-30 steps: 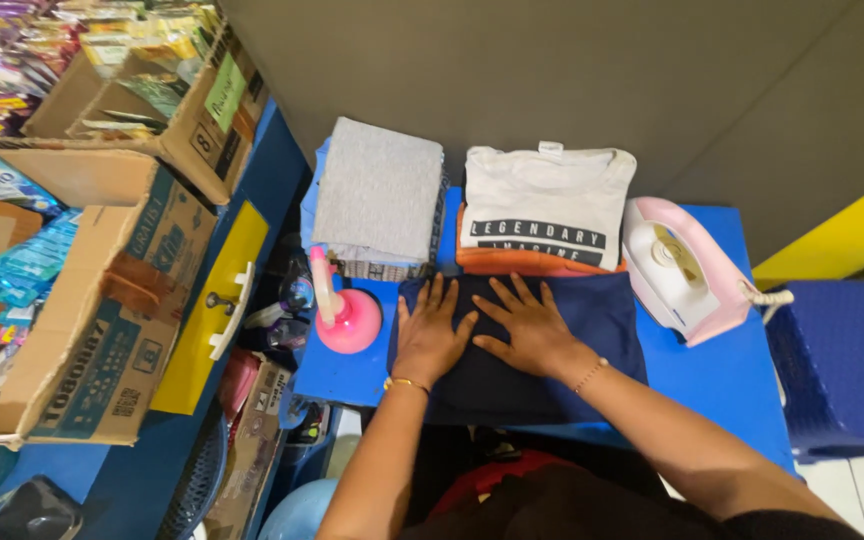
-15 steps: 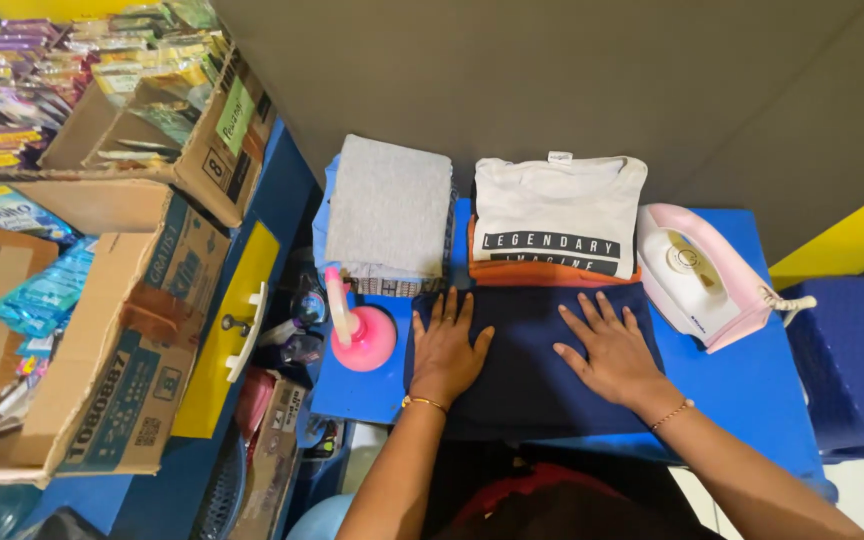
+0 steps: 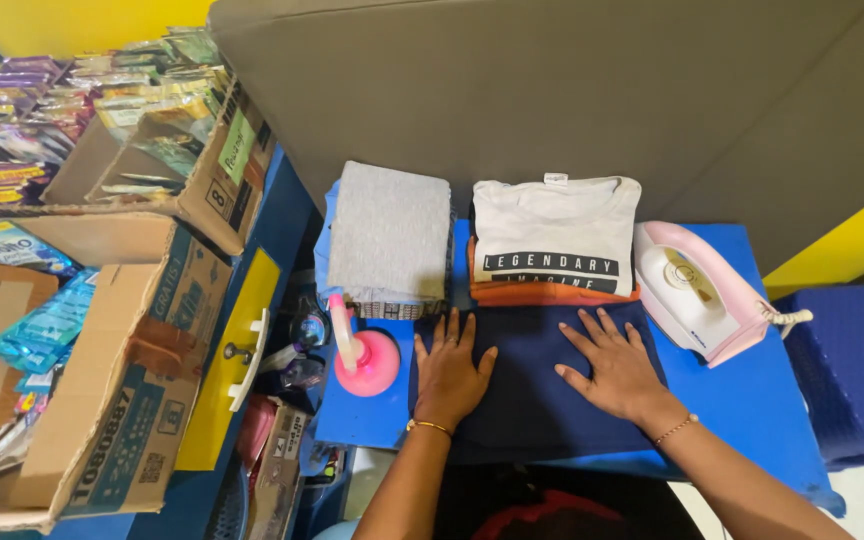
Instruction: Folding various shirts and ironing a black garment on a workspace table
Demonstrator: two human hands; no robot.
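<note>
Since half a second ago both hands slid apart: left hand point(image 3: 449, 375) and right hand point(image 3: 615, 372) press flat, fingers spread (gripping nothing), smoothing the navy garment point(image 3: 532, 385) at lower centre on the blue surface point(image 3: 752, 410).

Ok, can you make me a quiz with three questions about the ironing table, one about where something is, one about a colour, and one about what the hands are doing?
1. Where is the iron?
A. at the right end of the blue table
B. on the grey folded stack
C. inside a cardboard box

2. What colour is the cloth under the hands?
A. yellow
B. dark navy
C. white

3. What are the left hand and the right hand doing?
A. gripping the iron
B. lifting a shirt
C. lying flat, fingers spread, on the cloth

Answers: 1 A, the pink and white iron lies right of the folded white shirt. 2 B, the cloth is dark navy. 3 C, both palms press down, holding nothing.
</note>
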